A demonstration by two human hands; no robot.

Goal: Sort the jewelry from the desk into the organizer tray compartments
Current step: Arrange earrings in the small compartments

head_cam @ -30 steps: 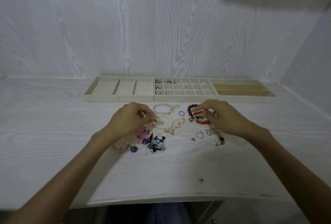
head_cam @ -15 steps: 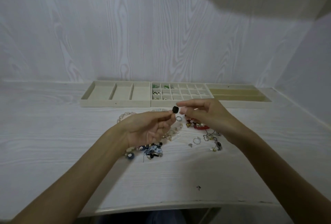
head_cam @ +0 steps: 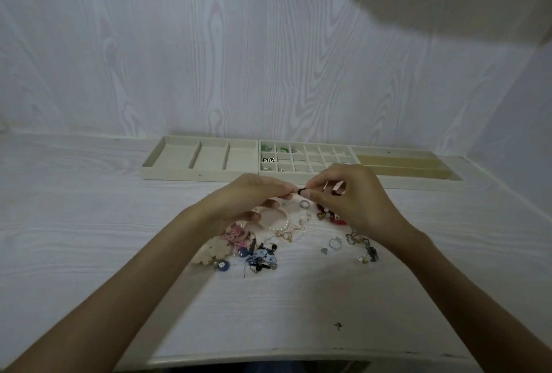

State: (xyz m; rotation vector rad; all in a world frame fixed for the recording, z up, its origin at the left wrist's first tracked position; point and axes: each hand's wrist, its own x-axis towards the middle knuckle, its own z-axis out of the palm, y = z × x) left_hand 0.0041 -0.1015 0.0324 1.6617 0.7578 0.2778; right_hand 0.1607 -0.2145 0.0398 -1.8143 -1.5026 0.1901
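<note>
Room: white wood-grain wall panels behind and at R; grey shadow across top R corner. Worktop (head_cam: 89,253): white wood-grain, front edge chipped, one small dark speck (head_cam: 337,325) near the front.

Organizer tray (head_cam: 200,176) along the back, 3 sections side by side: L section w/ 3 wide compartments, mid section a grid of small cells, R section w/ 2 long slots. Filled cells all at grid's L end: green pcs in back row, 1 dark round pair below; exact piece count too small to tell.

Jewelry pile (head_cam: 263,256) on worktop in front of tray, under and between the hands: 1 pearl bracelet (head_cam: 279,225), 1 red bead bracelet (head_cam: 337,219), 2 loose rings seen (head_cam: 304,204), tangled chains, blue fabric pcs.

Both hands raised over the pile. Left hand (head_cam: 248,196) and right hand (head_cam: 355,193): fingers of each pinched together on 1 small black piece (head_cam: 300,191) held between them, above the worktop.
</note>
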